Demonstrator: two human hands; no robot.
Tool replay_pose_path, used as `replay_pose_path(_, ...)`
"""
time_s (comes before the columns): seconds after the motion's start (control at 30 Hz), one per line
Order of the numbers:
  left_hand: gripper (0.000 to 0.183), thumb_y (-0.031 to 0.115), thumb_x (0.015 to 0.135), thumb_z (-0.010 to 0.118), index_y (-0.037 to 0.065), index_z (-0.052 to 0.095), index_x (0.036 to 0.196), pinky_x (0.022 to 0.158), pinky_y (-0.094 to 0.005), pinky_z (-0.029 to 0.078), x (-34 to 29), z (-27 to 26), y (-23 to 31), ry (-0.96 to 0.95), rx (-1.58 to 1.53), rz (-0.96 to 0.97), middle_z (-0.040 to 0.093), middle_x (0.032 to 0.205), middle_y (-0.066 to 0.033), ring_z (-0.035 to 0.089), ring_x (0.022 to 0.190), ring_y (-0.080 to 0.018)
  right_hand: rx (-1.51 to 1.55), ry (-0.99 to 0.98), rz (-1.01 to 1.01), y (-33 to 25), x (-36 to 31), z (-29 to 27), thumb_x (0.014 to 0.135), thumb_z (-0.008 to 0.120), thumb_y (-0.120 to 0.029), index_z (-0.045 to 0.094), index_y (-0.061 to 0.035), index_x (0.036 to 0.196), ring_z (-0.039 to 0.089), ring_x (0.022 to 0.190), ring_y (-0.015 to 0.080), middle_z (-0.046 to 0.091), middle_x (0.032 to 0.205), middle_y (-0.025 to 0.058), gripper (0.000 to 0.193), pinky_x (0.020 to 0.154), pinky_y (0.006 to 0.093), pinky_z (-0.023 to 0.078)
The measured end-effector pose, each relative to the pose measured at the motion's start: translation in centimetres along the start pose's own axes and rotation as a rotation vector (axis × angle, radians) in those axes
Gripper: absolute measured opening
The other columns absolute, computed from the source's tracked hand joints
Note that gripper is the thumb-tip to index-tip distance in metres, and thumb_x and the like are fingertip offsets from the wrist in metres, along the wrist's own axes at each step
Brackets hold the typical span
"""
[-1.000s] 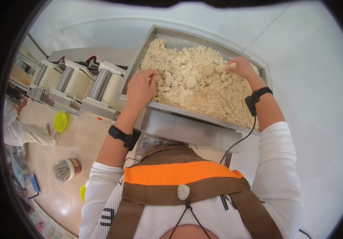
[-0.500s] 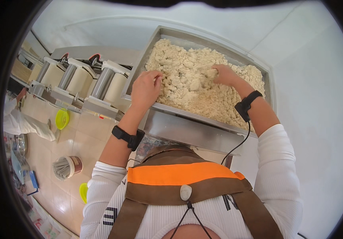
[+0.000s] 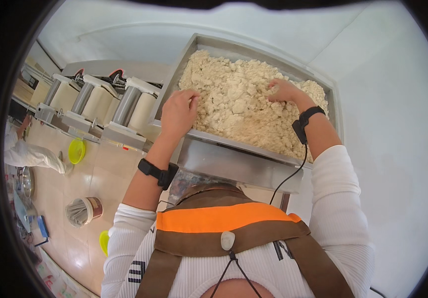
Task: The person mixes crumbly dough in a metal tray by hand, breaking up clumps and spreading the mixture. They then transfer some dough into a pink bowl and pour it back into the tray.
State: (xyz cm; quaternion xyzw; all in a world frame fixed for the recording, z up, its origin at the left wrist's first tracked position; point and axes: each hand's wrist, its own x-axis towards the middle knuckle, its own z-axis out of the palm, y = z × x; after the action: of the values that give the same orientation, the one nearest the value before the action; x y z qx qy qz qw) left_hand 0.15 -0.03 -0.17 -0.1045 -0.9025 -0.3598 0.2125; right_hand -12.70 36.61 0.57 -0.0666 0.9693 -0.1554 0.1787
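Crumbly, pale yellow dough (image 3: 239,94) fills a wide metal tray (image 3: 254,142), loose and lumpy. At the tray's left side is my left hand (image 3: 179,113), back up, its fingers curled in and thumb close to them at the edge of the dough. Whatever those fingers pinch is hidden. Over the right part of the dough I hold my right hand (image 3: 286,92), fingers bent, with a gap between thumb and forefinger and no lump visible in it. Both forearms carry a black strapped device.
Left of the tray stands a machine with several rollers (image 3: 99,102). On the tiled floor are a yellow-green bowl (image 3: 77,151) and a bucket of grey sticks (image 3: 84,212). Another person's white-clad leg (image 3: 35,153) shows at far left. A black cable (image 3: 289,177) hangs from my right wrist.
My right hand has opened away from the lump at its fingertips and turned slightly. My left hand stays by the tray's left side, shifted only a little.
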Motion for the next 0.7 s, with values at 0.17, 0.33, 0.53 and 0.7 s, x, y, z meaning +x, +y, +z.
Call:
replay_pose_path(0.17, 0.010, 0.012, 0.091, 0.064, 0.005, 0.069, 0.096, 0.079, -0.0418, 0.051, 0.0, 0.0, -0.1, 0.012, -0.013, 0.018, 0.068, 0.091, -0.0140, 0.064, 0.089, -0.0336, -0.118, -0.149, -0.076, -4.7, -0.9, -0.9, 0.082, 0.079, -0.034, 0.064, -0.0132, 0.123, 0.067, 0.101, 0.0297, 0.068, 0.114, 0.0135, 0.049, 0.087, 0.0441, 0.053)
replay_pose_path(0.33, 0.009, 0.013, 0.089, 0.065, 0.007, 0.070, 0.094, 0.076, -0.0414, 0.051, 0.0, 0.2, -0.3, 0.015, -0.003, 0.021, 0.068, 0.088, -0.0131, 0.065, 0.086, -0.0323, -0.297, 0.204, -0.118, -4.3, -3.1, -2.4, 0.093, 0.067, -0.040, 0.064, -0.0142, 0.124, 0.064, 0.109, 0.0312, 0.067, 0.119, 0.0128, 0.041, 0.095, 0.0459, 0.049)
replay_pose_path(0.53, 0.010, 0.014, 0.089, 0.065, 0.009, 0.070, 0.095, 0.076, -0.0417, 0.052, 0.0, 0.6, -0.7, 0.012, 0.003, 0.028, 0.068, 0.089, -0.0130, 0.065, 0.087, -0.0325, -0.228, 0.151, -0.060, 0.2, -5.3, -2.9, 0.082, 0.070, -0.062, 0.054, -0.0188, 0.138, 0.052, 0.129, 0.0363, 0.055, 0.140, 0.0159, 0.073, 0.108, 0.0470, 0.041)
replay_pose_path(0.7, 0.010, 0.014, 0.090, 0.065, 0.009, 0.071, 0.096, 0.076, -0.0418, 0.052, 0.1, 0.7, -0.8, -0.010, 0.002, 0.013, 0.069, 0.091, -0.0131, 0.065, 0.088, -0.0327, -0.199, -0.067, -0.220, 0.2, -7.5, 1.5, 0.084, 0.072, -0.048, 0.051, -0.0230, 0.141, 0.047, 0.132, 0.0404, 0.042, 0.150, 0.0200, 0.066, 0.106, 0.0458, 0.043)
